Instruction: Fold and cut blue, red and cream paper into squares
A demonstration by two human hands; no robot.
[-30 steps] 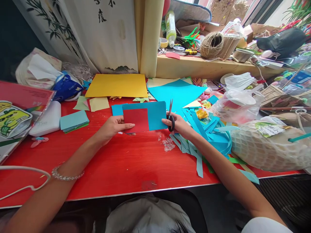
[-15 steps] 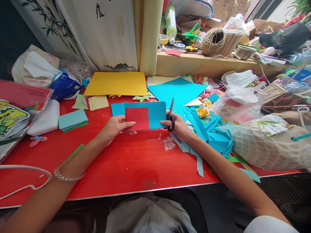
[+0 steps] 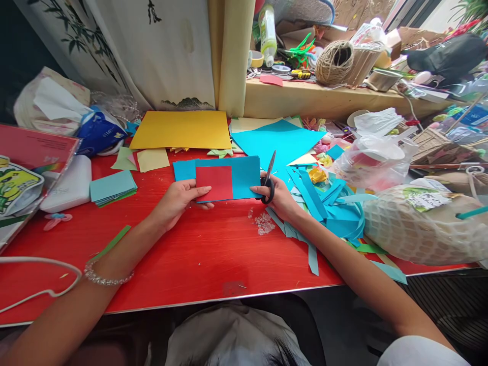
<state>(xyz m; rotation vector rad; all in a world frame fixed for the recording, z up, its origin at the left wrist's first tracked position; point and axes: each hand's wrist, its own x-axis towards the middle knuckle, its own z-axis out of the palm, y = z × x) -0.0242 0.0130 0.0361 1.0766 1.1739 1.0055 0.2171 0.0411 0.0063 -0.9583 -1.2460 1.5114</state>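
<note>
My left hand [image 3: 187, 195] pinches a red paper square [image 3: 215, 183] flat against the left part of a blue paper strip [image 3: 246, 178]. At the strip's right end my right hand [image 3: 277, 195] holds black-handled scissors [image 3: 270, 178], blades pointing up, while its thumb and fingers also touch the blue strip's edge. Whether the scissor blades are fully closed is hard to make out; they look together. Another blue paper piece [image 3: 184, 170] shows behind the strip on the left. Beyond lies a large blue sheet [image 3: 278, 140].
Blue offcuts [image 3: 339, 208] heap up right of my right hand. A yellow sheet [image 3: 183, 129] lies at the back, and a stack of pale blue squares [image 3: 113, 187] at left. A net-wrapped bundle [image 3: 427, 223] and plastic bag [image 3: 375, 157] crowd the right side.
Both hands, the papers and the scissors keep nearly the same pose. The whole view has shifted very slightly.
</note>
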